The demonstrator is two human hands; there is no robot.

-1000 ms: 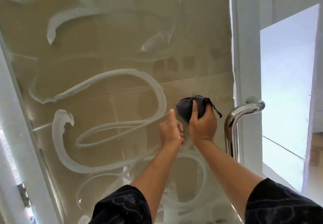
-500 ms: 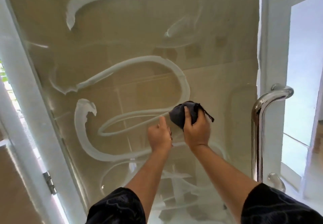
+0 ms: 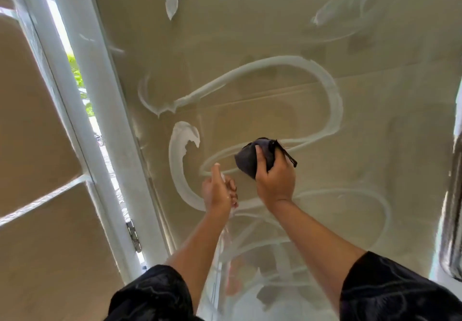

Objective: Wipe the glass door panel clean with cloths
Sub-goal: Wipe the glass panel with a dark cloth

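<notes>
Glass door panel point(image 3: 250, 33) looped with white foam streaks point(image 3: 332, 100); right hand point(image 3: 275, 180) grips a dark cloth point(image 3: 246, 163) against it; left hand point(image 3: 218, 193) curled, contents unclear; white frame point(image 3: 100, 95) at left.

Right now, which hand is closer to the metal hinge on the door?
Left. The left hand is up and right of the hinge; the right hand, gripping the dark cloth, is farther right.

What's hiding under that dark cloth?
The dark cloth, gripped by the right hand, lies against the glass door panel. White streaks run up to it; the spot beneath is covered.
</notes>
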